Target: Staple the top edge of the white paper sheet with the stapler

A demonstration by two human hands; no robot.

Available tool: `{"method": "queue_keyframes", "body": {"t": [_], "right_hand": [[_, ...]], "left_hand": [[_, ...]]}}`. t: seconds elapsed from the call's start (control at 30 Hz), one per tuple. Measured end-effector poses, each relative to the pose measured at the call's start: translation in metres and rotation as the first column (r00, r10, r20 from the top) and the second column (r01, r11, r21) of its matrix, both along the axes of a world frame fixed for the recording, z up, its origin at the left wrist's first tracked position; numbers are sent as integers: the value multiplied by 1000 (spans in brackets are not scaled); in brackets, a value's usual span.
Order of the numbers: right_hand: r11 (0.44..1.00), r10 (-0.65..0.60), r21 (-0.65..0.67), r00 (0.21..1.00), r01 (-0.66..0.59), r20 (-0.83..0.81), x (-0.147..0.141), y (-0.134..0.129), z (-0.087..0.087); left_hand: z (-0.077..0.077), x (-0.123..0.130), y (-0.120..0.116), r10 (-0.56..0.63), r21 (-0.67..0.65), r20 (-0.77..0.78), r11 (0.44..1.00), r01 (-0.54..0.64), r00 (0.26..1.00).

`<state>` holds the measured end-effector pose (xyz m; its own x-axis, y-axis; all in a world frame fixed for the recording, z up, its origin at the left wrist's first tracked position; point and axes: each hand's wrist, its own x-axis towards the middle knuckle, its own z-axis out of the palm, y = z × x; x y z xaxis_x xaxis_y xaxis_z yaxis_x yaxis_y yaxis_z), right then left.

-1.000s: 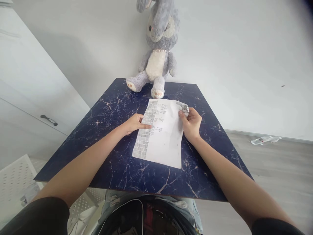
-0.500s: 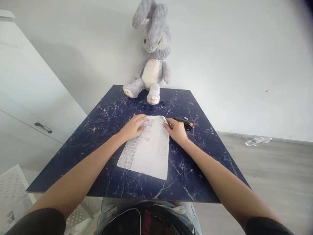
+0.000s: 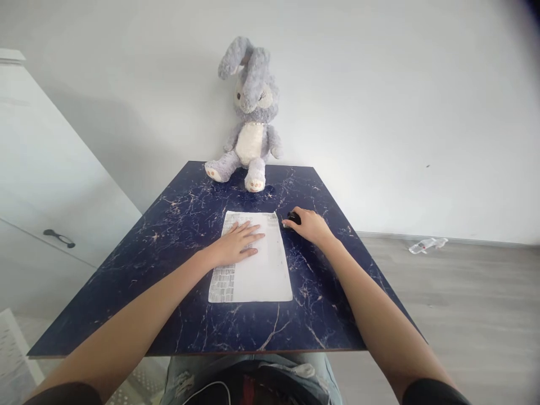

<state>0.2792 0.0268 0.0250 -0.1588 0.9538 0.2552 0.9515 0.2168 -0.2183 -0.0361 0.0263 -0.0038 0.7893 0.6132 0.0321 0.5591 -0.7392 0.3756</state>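
A white sheet of paper (image 3: 261, 281) lies on the dark blue marbled table, with a hand-shaded brick-like pattern down its left side and a small grey patch at the top right corner. My left hand (image 3: 236, 244) rests flat on the upper left part of the paper, fingers spread. Just right of the paper's top right corner, my right hand (image 3: 310, 225) is closed around a black stapler-like tool (image 3: 294, 217). A silvery end of it shows by the thumb; my fingers cover most of its body.
A grey plush rabbit (image 3: 251, 143) sits at the table's (image 3: 169, 270) far edge, against the wall. To the left stands a white cabinet (image 3: 50, 169) with a dark handle. Clear plastic packaging (image 3: 427, 245) lies on the floor at the right.
My left hand has flattened onto the paper, lower than before. My right hand has let go of the paper's corner and taken hold of the black tool. The paper lies straighter; the view has shifted.
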Motion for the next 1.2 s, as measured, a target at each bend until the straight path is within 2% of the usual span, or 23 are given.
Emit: {"method": "queue_keyframes", "body": {"t": [0.1, 0.33, 0.47, 0.57, 0.7, 0.8, 0.87, 0.9, 0.97, 1.03, 1.2], "right_hand": [[999, -27, -45, 999, 29, 47, 1, 0, -1], [980, -198, -3, 980, 198, 36, -9, 2, -8], [968, -209, 126, 974, 218, -84, -21, -4, -3], [955, -124, 240, 970, 174, -210, -40, -15, 1], [957, 2, 273, 945, 93, -328, -69, -30, -1], [966, 102, 256, 962, -35, -255, -85, -35, -5], [961, 195, 223, 974, -166, -117, -93, -37, -7], [952, 245, 198, 969, -232, -40, -96, -38, -8], [930, 327, 144, 941, -337, 86, -102, -40, -8], [914, 378, 97, 914, -393, 148, -106, -41, -8], [924, 380, 14, 920, -383, 99, -99, -40, -4]], "left_hand": [[-1, 1, -1, -4, 4, 12, 1000, 4, 1000], [3, 5, -5, 54, 21, -14, 998, -53, 998], [1, 10, -7, 55, 18, -38, 998, -54, 998], [-3, 18, -9, 78, 51, 1, 996, -78, 997], [-6, 23, -7, 103, 140, 153, 982, -125, 983], [-7, 16, 1, 290, 151, 356, 920, -361, 888], [-8, 9, 9, 408, 143, 425, 851, -505, 808], [-9, 5, 12, 440, 145, 426, 829, -540, 790], [-12, 1, 17, 456, 149, 396, 824, -546, 797], [-14, 0, 19, 435, 147, 367, 846, -513, 822], [-15, 5, 16, 379, 157, 353, 877, -453, 855]]}}
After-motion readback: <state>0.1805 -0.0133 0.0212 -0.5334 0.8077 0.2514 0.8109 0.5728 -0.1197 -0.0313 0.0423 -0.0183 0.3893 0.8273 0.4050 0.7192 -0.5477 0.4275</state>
